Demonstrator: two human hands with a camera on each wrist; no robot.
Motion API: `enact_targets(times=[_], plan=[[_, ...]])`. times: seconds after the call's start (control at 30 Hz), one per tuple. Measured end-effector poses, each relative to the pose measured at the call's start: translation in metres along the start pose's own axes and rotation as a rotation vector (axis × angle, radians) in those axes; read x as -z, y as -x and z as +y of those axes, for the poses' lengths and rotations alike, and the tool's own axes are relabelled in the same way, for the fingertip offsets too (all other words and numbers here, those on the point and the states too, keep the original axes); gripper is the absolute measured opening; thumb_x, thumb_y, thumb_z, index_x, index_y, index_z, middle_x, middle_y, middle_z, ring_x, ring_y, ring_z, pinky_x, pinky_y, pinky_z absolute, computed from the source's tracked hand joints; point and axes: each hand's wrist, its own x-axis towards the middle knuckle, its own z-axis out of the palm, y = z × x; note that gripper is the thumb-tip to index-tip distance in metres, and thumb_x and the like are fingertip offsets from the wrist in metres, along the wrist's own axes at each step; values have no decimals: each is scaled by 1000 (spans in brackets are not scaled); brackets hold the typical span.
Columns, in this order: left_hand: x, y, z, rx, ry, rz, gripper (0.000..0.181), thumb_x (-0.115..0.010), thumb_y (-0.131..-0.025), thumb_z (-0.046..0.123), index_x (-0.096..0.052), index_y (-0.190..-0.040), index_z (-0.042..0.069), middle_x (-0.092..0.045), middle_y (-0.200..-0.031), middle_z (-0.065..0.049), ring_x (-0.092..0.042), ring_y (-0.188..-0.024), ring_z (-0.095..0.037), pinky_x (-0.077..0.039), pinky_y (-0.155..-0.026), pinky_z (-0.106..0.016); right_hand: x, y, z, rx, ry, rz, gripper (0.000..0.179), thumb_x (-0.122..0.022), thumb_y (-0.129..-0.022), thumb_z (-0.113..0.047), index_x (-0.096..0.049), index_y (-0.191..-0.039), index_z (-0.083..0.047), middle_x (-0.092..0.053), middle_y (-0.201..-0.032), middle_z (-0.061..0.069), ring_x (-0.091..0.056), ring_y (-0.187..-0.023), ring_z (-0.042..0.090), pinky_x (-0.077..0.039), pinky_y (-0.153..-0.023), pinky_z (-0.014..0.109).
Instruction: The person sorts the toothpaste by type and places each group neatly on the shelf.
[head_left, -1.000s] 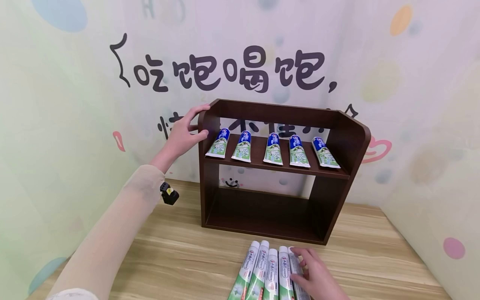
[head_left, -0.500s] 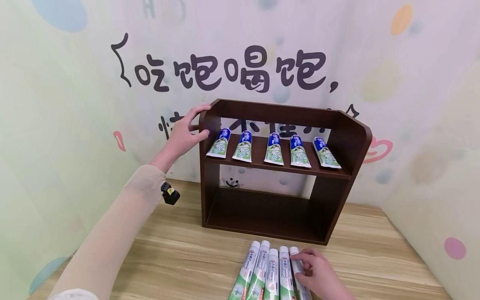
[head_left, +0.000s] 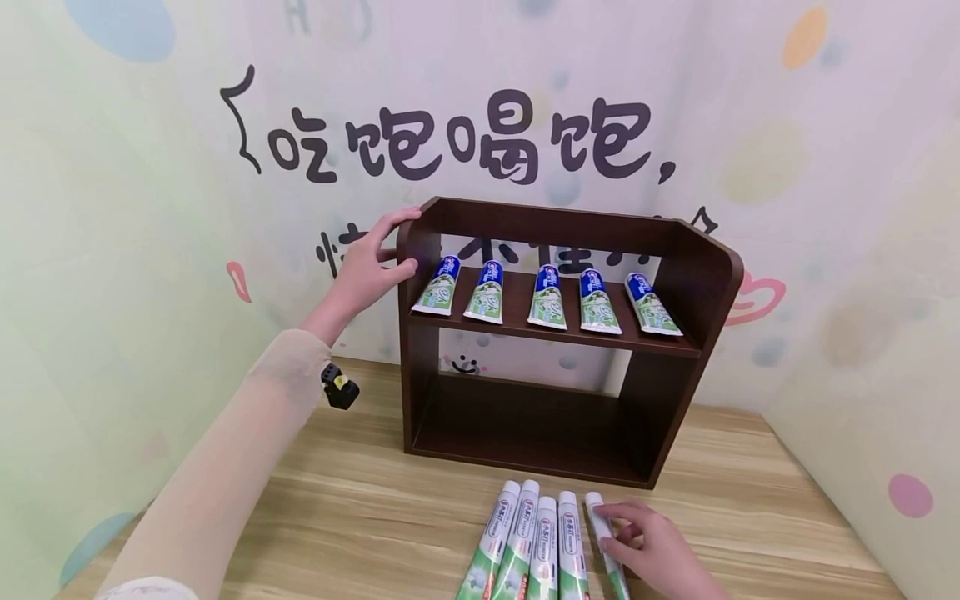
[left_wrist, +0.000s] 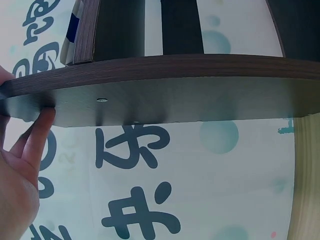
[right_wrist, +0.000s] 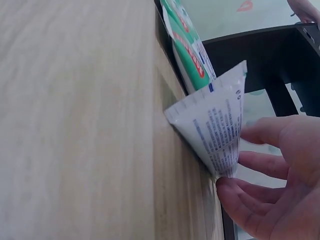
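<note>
My left hand (head_left: pixel 367 271) holds the upper left side panel of a dark brown two-tier shelf (head_left: pixel 555 221), with fingertips at its edge. In the left wrist view, a finger presses the outer face of that panel (left_wrist: pixel 175 100). Low on the right, my right hand (head_left: pixel 660 546) pinches the rightmost white-and-green toothpaste tube (head_left: pixel 606 533). This tube stands tipped on its side, its printed back (right_wrist: pixel 215 130) facing the right wrist camera. Left of it lie several like toothpaste tubes (head_left: pixel 528 533) side by side, caps toward the shelf; their lower ends are cut off in the head view.
Several blue-and-green toothpaste tubes (head_left: pixel 547 300) lie in a spaced row on the shelf's upper tier. The lower tier (head_left: pixel 525 421) sits just behind the white-capped tubes. Wood-grain tabletop (head_left: pixel 360 508) extends around them, with a printed curtain wall (head_left: pixel 465 50) behind.
My right hand has drawn the rightmost toothpaste tube a little to the right, opening a gap from its neighbour, and tipped it on its side. My left hand stays on the shelf.
</note>
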Motion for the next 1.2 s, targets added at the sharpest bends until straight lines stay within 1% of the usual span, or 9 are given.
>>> enact_targets(times=[0.1, 0.17, 0.33, 0.53, 0.7, 0.87, 0.97, 1.1, 1.2], plan=[[0, 0, 0, 0, 0, 3, 61, -65, -88, 4, -48, -144, 24, -42, -157, 6, -54, -133, -24, -57, -96, -45, 2, 0, 1, -33, -21, -25, 46, -81, -79, -28, -68, -121, -11, -66, -114, 6, -58, -82, 13, -47, -62, 19], [0, 0, 0, 0, 5, 2, 61, -65, -88, 4, -48, -144, 24, -42, -157, 6, -53, -135, -24, -57, -97, -46, 3, 1, 3, -34, -29, -42, 49, -81, -79, -29, -66, -122, -10, -67, -113, 7, -59, -82, 14, -47, -62, 19], [0, 0, 1, -4, 8, 1, 61, -65, -88, 3, -48, -144, 22, -42, -157, 5, -49, -138, -23, -56, -98, -47, 5, 2, 6, -25, -9, -71, 48, -77, -83, -28, -62, -125, -12, -68, -110, 10, -59, -80, 15, -49, -65, 22], [1, 0, 1, -5, 1, -3, 61, -64, -89, 5, -48, -144, 23, -42, -157, 6, -51, -137, -22, -56, -98, -46, 8, 4, 7, -112, 13, -60, 50, -79, -81, -30, -59, -125, -13, -67, -103, 6, -61, -81, 16, -55, -72, 33], [1, 0, 0, -6, -6, -3, 60, -64, -89, 6, -47, -144, 24, -42, -157, 7, -51, -136, -22, -57, -97, -45, 10, 6, 11, -141, 34, -83, 62, -82, -78, -31, -55, -130, -14, -64, -98, 3, -59, -79, 15, -50, -70, 29], [2, 0, -1, -10, -7, 1, 60, -64, -89, 6, -47, -144, 24, -42, -157, 6, -50, -137, -21, -57, -97, -45, 11, 9, 12, -118, 64, -128, 76, -85, -73, -27, -52, -140, -17, -58, -95, 2, -55, -78, 15, -44, -66, 26], [2, 0, -1, -9, -2, 2, 60, -64, -89, 6, -47, -144, 23, -42, -157, 6, -51, -136, -22, -57, -97, -46, 12, 9, 8, -157, 100, -158, 79, -85, -71, -26, -51, -142, -21, -54, -93, 2, -54, -80, 16, -42, -66, 27], [1, 0, 0, -9, 3, 0, 61, -64, -89, 5, -47, -144, 23, -42, -157, 6, -51, -136, -22, -56, -97, -47, 13, 8, 0, -242, 125, -209, 79, -85, -71, -25, -51, -143, -28, -56, -93, 3, -53, -82, 17, -44, -67, 31], [0, 0, -1, -7, 4, -5, 61, -64, -89, 5, -47, -144, 23, -42, -157, 7, -49, -138, -23, -56, -98, -47, 14, 7, -4, -248, 111, -246, 79, -84, -73, -23, -49, -144, -28, -58, -93, 4, -54, -82, 19, -47, -69, 33]])
